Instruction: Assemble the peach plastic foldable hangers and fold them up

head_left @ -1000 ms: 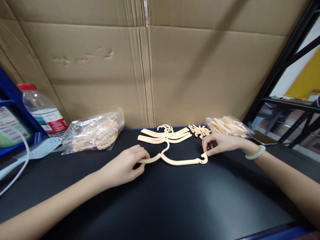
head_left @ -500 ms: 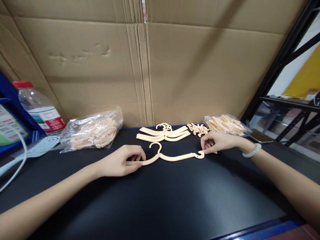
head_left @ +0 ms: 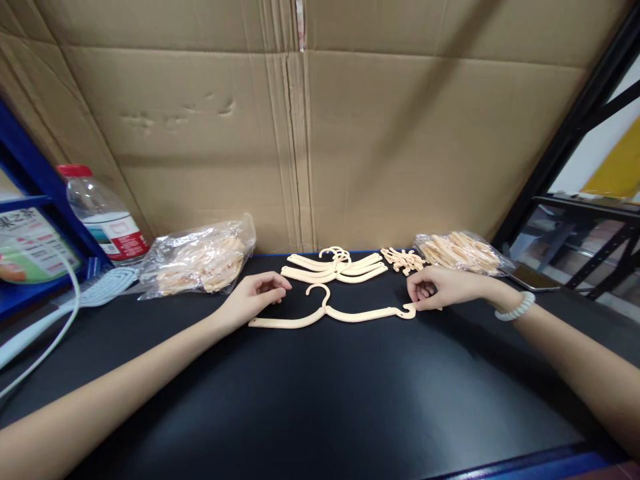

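Observation:
A cream plastic clothes hanger lies on the black table, its hook pointing to the back. At its right end sits a small hooked cream piece, pinched between the fingertips of my right hand. My left hand hovers just behind the hanger's left arm, fingers apart with nothing in them. Behind the hanger, several folded hangers lie stacked with their hooks together. A pile of small cream hooked pieces lies to their right.
A clear bag of cream parts lies at back left, another bag at back right beside a phone. A pale hairbrush, a cable and a red-capped bottle stand left. Cardboard walls the back.
My left hand has let go of the hanger's left arm and moved back from it. My right hand still pinches the hooked piece. The view has shifted slightly.

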`<action>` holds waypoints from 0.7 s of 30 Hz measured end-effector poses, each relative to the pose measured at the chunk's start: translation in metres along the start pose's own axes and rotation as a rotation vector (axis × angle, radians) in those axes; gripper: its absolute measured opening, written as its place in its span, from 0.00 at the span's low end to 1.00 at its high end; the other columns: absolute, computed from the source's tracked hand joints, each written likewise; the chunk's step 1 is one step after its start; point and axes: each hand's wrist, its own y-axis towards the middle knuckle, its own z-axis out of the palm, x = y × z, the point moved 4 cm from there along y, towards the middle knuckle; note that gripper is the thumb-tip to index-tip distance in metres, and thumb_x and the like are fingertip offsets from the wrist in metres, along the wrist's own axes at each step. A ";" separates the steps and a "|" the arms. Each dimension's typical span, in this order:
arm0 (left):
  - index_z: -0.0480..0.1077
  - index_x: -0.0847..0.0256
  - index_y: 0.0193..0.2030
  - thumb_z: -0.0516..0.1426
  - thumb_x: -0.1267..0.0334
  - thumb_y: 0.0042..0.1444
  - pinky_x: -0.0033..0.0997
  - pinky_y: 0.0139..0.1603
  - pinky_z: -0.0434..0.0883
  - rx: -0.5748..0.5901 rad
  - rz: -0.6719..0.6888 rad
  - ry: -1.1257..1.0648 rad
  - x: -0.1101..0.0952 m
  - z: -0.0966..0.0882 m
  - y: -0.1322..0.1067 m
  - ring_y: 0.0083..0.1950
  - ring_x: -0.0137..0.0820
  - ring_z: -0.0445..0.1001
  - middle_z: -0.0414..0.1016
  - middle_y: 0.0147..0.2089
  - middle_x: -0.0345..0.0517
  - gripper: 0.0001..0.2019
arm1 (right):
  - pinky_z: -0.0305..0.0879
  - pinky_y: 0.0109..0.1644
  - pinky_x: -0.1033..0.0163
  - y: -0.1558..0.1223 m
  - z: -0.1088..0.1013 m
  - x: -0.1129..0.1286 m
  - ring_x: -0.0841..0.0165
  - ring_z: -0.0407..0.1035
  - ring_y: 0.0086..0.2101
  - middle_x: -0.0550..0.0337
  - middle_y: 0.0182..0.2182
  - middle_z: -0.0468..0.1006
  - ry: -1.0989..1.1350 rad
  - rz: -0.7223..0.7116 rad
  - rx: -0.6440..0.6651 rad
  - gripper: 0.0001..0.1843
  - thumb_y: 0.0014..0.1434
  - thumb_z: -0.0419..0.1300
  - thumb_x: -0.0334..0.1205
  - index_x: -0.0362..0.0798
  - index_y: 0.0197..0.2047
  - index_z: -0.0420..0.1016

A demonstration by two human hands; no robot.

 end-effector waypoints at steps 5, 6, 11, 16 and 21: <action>0.73 0.60 0.34 0.59 0.57 0.47 0.33 0.37 0.72 -0.077 -0.026 -0.053 0.004 -0.001 0.001 0.32 0.32 0.73 0.74 0.30 0.42 0.11 | 0.64 0.28 0.66 0.000 0.001 -0.001 0.69 0.68 0.23 0.61 0.20 0.73 -0.016 0.011 0.001 0.12 0.54 0.62 0.47 0.46 0.29 0.72; 0.73 0.60 0.34 0.59 0.57 0.47 0.34 0.37 0.73 -0.090 -0.029 -0.063 0.004 -0.002 0.001 0.32 0.33 0.73 0.75 0.31 0.42 0.11 | 0.63 0.28 0.66 0.000 0.001 -0.002 0.69 0.68 0.23 0.61 0.20 0.73 -0.018 0.008 0.001 0.12 0.54 0.62 0.47 0.46 0.29 0.72; 0.73 0.60 0.34 0.60 0.57 0.47 0.35 0.39 0.73 -0.124 -0.040 -0.098 0.006 -0.002 0.001 0.34 0.33 0.74 0.75 0.32 0.43 0.10 | 0.63 0.27 0.66 0.001 0.002 -0.003 0.69 0.69 0.23 0.60 0.21 0.74 -0.034 0.029 0.000 0.12 0.53 0.62 0.46 0.46 0.28 0.71; 0.74 0.60 0.33 0.61 0.57 0.46 0.35 0.39 0.73 -0.119 -0.037 -0.098 0.006 -0.001 0.001 0.34 0.34 0.74 0.76 0.31 0.43 0.10 | 0.63 0.27 0.67 -0.001 0.002 -0.001 0.69 0.69 0.23 0.60 0.21 0.74 -0.036 0.051 0.006 0.13 0.53 0.62 0.47 0.46 0.27 0.70; 0.74 0.60 0.34 0.60 0.57 0.47 0.36 0.40 0.73 -0.113 -0.035 -0.088 0.006 -0.001 0.001 0.35 0.34 0.75 0.76 0.32 0.43 0.10 | 0.62 0.28 0.66 -0.001 0.002 0.001 0.70 0.67 0.24 0.61 0.21 0.73 -0.036 0.047 0.010 0.16 0.52 0.63 0.50 0.45 0.28 0.70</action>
